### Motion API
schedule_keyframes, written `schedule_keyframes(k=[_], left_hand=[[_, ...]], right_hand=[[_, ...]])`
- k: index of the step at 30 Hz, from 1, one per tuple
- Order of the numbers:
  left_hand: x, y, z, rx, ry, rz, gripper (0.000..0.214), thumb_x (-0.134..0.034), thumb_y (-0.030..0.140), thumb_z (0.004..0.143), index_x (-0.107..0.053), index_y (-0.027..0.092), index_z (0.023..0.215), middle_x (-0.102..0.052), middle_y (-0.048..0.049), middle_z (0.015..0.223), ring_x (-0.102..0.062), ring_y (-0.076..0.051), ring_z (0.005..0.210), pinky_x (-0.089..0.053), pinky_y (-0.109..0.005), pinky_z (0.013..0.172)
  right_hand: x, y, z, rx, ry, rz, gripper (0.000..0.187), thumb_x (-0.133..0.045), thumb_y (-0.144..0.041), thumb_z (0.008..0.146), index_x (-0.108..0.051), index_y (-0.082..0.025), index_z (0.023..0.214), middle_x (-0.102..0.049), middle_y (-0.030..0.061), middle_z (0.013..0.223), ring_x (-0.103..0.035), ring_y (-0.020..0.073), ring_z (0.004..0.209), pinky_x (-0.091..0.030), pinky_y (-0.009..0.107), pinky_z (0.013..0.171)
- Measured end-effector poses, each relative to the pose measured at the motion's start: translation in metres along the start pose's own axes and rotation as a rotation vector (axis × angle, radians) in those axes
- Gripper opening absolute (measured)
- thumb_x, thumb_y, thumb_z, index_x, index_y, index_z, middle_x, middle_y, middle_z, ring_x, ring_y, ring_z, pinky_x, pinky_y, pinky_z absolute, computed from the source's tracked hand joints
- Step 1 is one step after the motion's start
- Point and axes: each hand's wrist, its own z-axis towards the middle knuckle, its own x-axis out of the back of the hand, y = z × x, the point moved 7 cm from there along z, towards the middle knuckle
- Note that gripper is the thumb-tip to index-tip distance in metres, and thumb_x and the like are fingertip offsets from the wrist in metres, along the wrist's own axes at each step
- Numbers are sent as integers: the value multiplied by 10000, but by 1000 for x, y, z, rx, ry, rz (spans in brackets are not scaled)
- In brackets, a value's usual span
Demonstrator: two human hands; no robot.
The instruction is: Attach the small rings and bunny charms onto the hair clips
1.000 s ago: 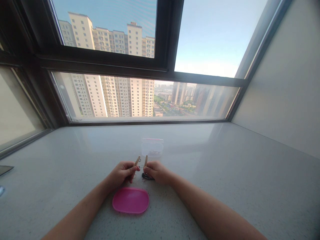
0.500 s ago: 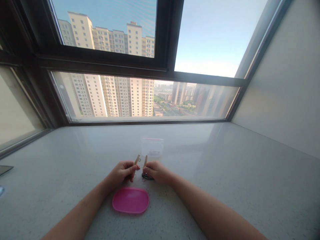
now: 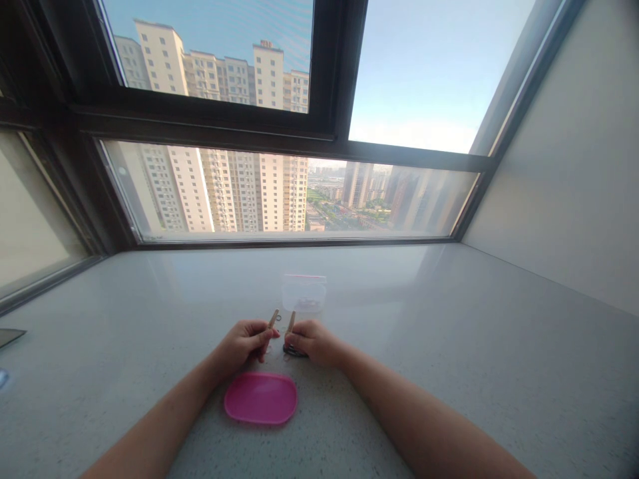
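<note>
My left hand [image 3: 249,340] is closed, with thumb and fingers pinching a slim tan, wooden-looking stick [image 3: 273,319] that points up and away. A small metal-looking ring [image 3: 279,318] shows beside that stick's tip; whether it is attached I cannot tell. Close by on the right, my right hand [image 3: 312,342] grips a similar tan stick [image 3: 291,322], also upright. A dark curved thing [image 3: 294,351] lies under its fingers, partly hidden. Between and below the hands are tiny pale rings [image 3: 286,357] on the counter. Nearest to me sits a pink oval tray [image 3: 260,399].
A clear zip bag [image 3: 304,293] with small things in it lies beyond the hands on the speckled white counter [image 3: 424,332]. A dark-framed window [image 3: 299,245] closes off the back, and a wall [image 3: 564,199] the right. A flat dark-edged object [image 3: 10,337] lies far left.
Almost nothing differs. Both hands keep their hold on the tan sticks, and the right stick's tip has shifted very slightly to the right.
</note>
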Motion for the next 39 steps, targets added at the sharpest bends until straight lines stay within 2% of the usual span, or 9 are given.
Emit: schedule_keyframes(k=[12, 21, 30, 39], left_hand=[[-1, 1, -1, 0, -13, 54, 349, -583, 421, 709, -627, 87, 803, -487, 33, 436, -421, -84, 390, -304, -205, 412], [0, 0, 1, -29, -4, 58, 350, -568, 440, 715, -609, 102, 798, -512, 29, 496, -451, -94, 435, -342, -208, 444], [1, -2, 1, -4, 7, 56, 375, -556, 459, 719, -601, 100, 819, -512, 30, 480, -447, -91, 421, -322, -200, 430], [-3, -5, 1, -8, -61, 71, 316, -532, 432, 741, -599, 125, 766, -494, 41, 446, -435, -85, 394, -293, -192, 408]], right_hand=[[0, -1, 0, -3, -7, -48, 308, -472, -390, 797, -554, -110, 697, -360, -31, 576, -304, 72, 534, -263, 193, 493], [0, -2, 1, 58, 18, -93, 297, -432, -358, 823, -570, -105, 754, -453, -4, 637, -378, 92, 597, -316, 194, 552], [2, -4, -1, 3, 25, -111, 308, -409, -388, 835, -518, -121, 724, -381, -25, 582, -328, 76, 537, -281, 187, 502], [3, -14, -2, 69, 15, -212, 275, -384, -341, 846, -484, -132, 699, -367, -26, 597, -320, 76, 551, -271, 189, 508]])
